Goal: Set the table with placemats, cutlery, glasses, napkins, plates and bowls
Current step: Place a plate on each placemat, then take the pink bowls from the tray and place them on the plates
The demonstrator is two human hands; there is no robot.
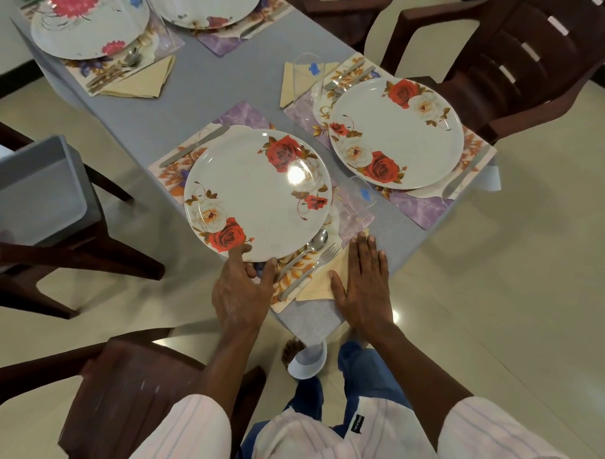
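A white plate with red roses lies on the near floral placemat. My left hand holds its near rim, thumb on top and fingers curled under. My right hand lies flat, fingers straight, on the folded beige napkin at the table corner. A spoon and fork lie between the plate and the napkin, a knife at the plate's far side. A clear glass stands to the right of the plate.
A second setting with a rose plate, glass, napkin and cutlery sits at right. Two more plates lie at the far end. Brown plastic chairs surround the grey table; a grey tub sits on the left chair.
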